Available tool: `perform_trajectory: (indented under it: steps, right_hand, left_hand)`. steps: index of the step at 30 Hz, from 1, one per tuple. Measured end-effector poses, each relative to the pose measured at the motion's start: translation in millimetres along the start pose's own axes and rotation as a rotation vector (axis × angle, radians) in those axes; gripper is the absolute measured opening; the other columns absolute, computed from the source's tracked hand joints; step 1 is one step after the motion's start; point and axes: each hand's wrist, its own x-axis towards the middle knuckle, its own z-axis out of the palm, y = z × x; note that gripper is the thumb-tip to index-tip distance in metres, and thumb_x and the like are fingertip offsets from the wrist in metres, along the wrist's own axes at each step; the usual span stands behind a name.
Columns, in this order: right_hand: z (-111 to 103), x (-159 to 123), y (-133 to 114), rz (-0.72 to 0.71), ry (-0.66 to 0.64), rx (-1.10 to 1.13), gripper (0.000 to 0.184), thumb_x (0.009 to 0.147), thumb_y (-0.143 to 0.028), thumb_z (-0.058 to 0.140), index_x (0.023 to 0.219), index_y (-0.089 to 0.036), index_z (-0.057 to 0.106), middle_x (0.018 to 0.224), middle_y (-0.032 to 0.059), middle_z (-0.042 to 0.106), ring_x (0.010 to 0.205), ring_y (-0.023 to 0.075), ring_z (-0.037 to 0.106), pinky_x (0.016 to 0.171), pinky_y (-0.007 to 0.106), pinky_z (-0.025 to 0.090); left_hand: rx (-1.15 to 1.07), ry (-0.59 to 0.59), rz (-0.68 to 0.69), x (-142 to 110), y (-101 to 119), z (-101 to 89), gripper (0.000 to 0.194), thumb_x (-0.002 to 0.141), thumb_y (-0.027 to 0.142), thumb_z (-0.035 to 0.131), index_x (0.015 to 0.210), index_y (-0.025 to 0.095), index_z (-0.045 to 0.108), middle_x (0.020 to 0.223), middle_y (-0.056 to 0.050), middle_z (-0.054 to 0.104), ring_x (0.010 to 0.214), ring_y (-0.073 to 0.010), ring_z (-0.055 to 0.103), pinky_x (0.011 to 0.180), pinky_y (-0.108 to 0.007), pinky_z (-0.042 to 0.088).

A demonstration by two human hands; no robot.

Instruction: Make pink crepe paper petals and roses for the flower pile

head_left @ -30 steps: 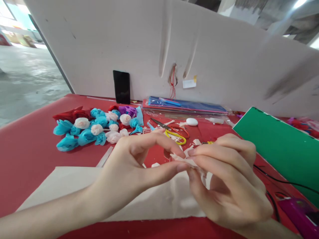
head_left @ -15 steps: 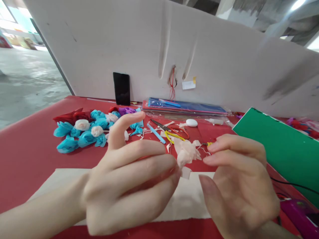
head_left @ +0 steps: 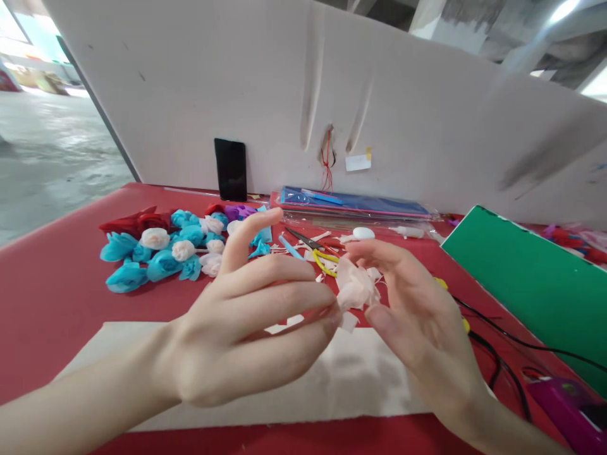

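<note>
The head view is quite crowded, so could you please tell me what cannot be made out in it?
Head view: base of the pale paper flower, hidden by the left hand.
Head view: ends of the scissors' handles, behind the flower and right hand.
Head view: rest of the purple device, cut off by the right edge.
Head view: any writing on the white note, too small.

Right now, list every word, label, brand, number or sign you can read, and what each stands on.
No text can be read anywhere.
White paper note on the wall: no writing can be made out.
Blue mark near the picture's right edge: too small and blurred to read.
Purple device: no legible lettering.
</note>
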Motion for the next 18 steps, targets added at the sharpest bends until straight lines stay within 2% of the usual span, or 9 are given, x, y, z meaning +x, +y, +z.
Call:
perform_trajectory:
  steps: [2, 3, 4, 7, 11, 14, 18]
  right_hand:
    - [-0.5, 0.4, 0.3, -0.004, 0.000, -0.002, 0.029, 0.080, -0.018, 0.059, 0.109, -0.018, 0.058, 0.106, 0.0055, 0.062, 0.101, 0.0184, 0.058, 0.086, 0.031, 0.050]
    - [-0.7, 0.5, 0.5, -0.016, -0.002, -0.013, 0.027, 0.081, -0.017, 0.057, 0.108, -0.018, 0.058, 0.106, 0.0053, 0.062, 0.101, 0.0182, 0.058, 0.087, 0.032, 0.049]
    - [-1.0, 0.4, 0.5, -0.046, -0.002, -0.034, 0.027, 0.081, -0.015, 0.056, 0.107, -0.019, 0.058, 0.106, 0.0053, 0.061, 0.102, 0.0186, 0.057, 0.088, 0.033, 0.049]
    - [-1.0, -0.5, -0.2, -0.193, 0.028, -0.159, 0.031, 0.077, -0.010, 0.058, 0.106, -0.020, 0.059, 0.107, 0.0060, 0.057, 0.106, 0.0223, 0.052, 0.094, 0.042, 0.045]
    - [1.2, 0.1, -4.1, -0.373, 0.111, -0.374, 0.021, 0.074, -0.008, 0.063, 0.091, -0.020, 0.065, 0.098, 0.0061, 0.058, 0.094, 0.0233, 0.053, 0.085, 0.044, 0.045]
    - [1.7, 3.3, -7.3, -0.433, 0.159, -0.450, 0.015, 0.075, -0.006, 0.063, 0.077, -0.021, 0.066, 0.088, 0.0041, 0.061, 0.085, 0.0210, 0.054, 0.080, 0.042, 0.043]
    - [-1.6, 6.2, -10.7, -0.452, 0.156, -0.514, 0.014, 0.072, -0.006, 0.065, 0.069, -0.019, 0.067, 0.081, 0.0042, 0.065, 0.081, 0.0216, 0.053, 0.074, 0.041, 0.042]
  left_hand:
    - [0.204, -0.002, 0.225, 1.6, 0.6, -0.6, 0.026, 0.074, 0.002, 0.056, 0.062, 0.025, 0.059, 0.069, 0.008, 0.072, 0.063, -0.0088, 0.063, 0.109, -0.045, 0.032]
    - [0.270, -0.001, 0.296, 1.9, 0.5, -0.6, 0.025, 0.073, 0.000, 0.056, 0.064, 0.024, 0.058, 0.068, 0.007, 0.072, 0.063, -0.0087, 0.063, 0.107, -0.043, 0.034]
    - [0.281, 0.002, 0.312, 2.2, 0.2, -0.4, 0.024, 0.071, 0.000, 0.057, 0.064, 0.023, 0.057, 0.067, 0.007, 0.071, 0.063, -0.0090, 0.063, 0.106, -0.040, 0.037]
    - [0.175, 0.003, 0.248, 3.0, -0.8, 1.3, 0.021, 0.071, 0.003, 0.056, 0.065, 0.024, 0.055, 0.063, 0.004, 0.067, 0.062, -0.0114, 0.063, 0.100, -0.040, 0.042]
    - [-0.005, -0.007, 0.096, 4.4, 0.0, 3.7, 0.018, 0.074, 0.006, 0.057, 0.069, 0.023, 0.057, 0.064, 0.003, 0.063, 0.061, -0.0120, 0.060, 0.095, -0.040, 0.044]
    - [-0.069, -0.075, 0.024, 4.4, 1.3, 3.4, 0.018, 0.076, 0.007, 0.056, 0.071, 0.024, 0.059, 0.067, 0.004, 0.064, 0.065, -0.0125, 0.061, 0.094, -0.037, 0.043]
    - [-0.060, -0.119, 0.025, 3.4, 1.0, 1.0, 0.018, 0.076, 0.006, 0.057, 0.072, 0.024, 0.059, 0.070, 0.004, 0.067, 0.067, -0.0131, 0.063, 0.095, -0.037, 0.041]
